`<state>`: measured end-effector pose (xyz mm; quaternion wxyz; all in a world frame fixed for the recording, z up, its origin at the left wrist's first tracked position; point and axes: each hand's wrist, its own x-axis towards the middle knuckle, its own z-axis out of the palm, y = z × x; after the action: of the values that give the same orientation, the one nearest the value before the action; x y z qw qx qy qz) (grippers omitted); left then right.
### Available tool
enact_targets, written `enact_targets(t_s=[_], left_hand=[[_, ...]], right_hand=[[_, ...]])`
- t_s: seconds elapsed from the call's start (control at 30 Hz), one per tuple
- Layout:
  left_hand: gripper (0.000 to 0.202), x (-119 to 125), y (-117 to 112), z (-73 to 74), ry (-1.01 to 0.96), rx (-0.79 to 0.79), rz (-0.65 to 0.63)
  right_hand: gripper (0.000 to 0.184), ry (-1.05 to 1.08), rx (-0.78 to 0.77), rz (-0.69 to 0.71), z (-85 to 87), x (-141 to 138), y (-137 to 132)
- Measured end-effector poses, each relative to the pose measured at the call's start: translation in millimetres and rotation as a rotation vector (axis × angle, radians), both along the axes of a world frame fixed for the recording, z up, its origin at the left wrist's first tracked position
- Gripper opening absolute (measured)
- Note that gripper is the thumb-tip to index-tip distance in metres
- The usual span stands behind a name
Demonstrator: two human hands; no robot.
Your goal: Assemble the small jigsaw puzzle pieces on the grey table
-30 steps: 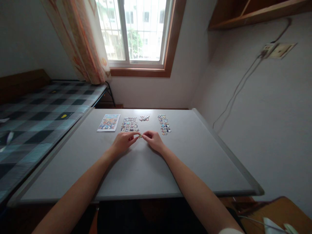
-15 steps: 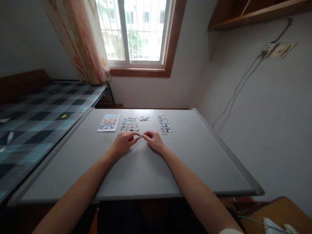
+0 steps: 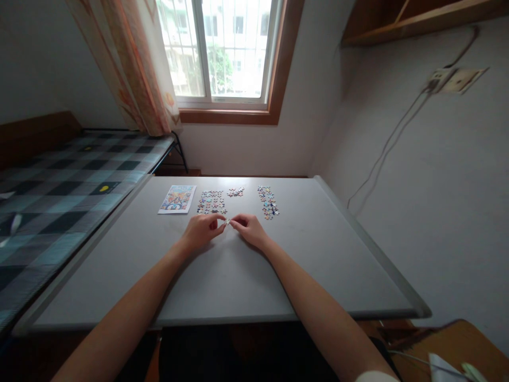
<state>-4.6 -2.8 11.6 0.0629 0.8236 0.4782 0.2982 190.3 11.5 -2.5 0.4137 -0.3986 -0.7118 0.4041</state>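
Note:
Between my two hands, a little above the middle of the table, is a small pale jigsaw piece (image 3: 227,222). My left hand (image 3: 201,231) pinches it from the left with thumb and forefinger. From the right, the fingertips of my right hand (image 3: 249,229) close on the same piece; whether it is one piece or two joined is too small to tell. Just beyond my left hand lie rows of loose jigsaw pieces (image 3: 212,202). A smaller heap of pieces (image 3: 236,191) sits behind, and another block of pieces (image 3: 269,202) lies beyond my right hand.
A printed picture sheet (image 3: 177,199) lies at the table's far left. The grey-white table (image 3: 222,286) has raised side edges. A bed with a checked cover (image 3: 119,159) stands along the left, a wall with a hanging cable (image 3: 384,151) on the right. A wooden chair (image 3: 469,345) is at lower right.
The pinched jigsaw piece has turned slightly and shifted a touch left between my fingers. Both hands stay almost in place, and the surrounding pieces lie as before.

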Motion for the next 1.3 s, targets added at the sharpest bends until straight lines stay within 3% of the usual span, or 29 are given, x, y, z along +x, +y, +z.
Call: enact_targets(t_s=[0.23,0.4,0.63,0.97,1.3], left_hand=[[0.019,-0.1,-1.8,2.7,-0.003,-0.005,-0.034],[0.019,-0.3,-2.1,4.9,-0.027,0.038,0.033],[0.022,-1.1,-1.2,2.2,0.011,0.024,-0.065],[0.023,-0.4,-2.2,2.3,0.01,0.027,-0.09],[0.023,-2.6,0.4,3.4,0.027,0.081,0.002]], right_hand=[[0.025,0.087,-0.053,-0.027,-1.3,0.3,3.2],[0.025,0.142,-0.092,-0.038,-1.5,0.5,3.5],[0.021,0.133,-0.094,0.01,-1.6,0.7,2.9],[0.021,0.124,-0.106,0.01,1.5,0.5,1.6],[0.025,0.151,-0.106,-0.001,-1.5,-0.8,3.2]])
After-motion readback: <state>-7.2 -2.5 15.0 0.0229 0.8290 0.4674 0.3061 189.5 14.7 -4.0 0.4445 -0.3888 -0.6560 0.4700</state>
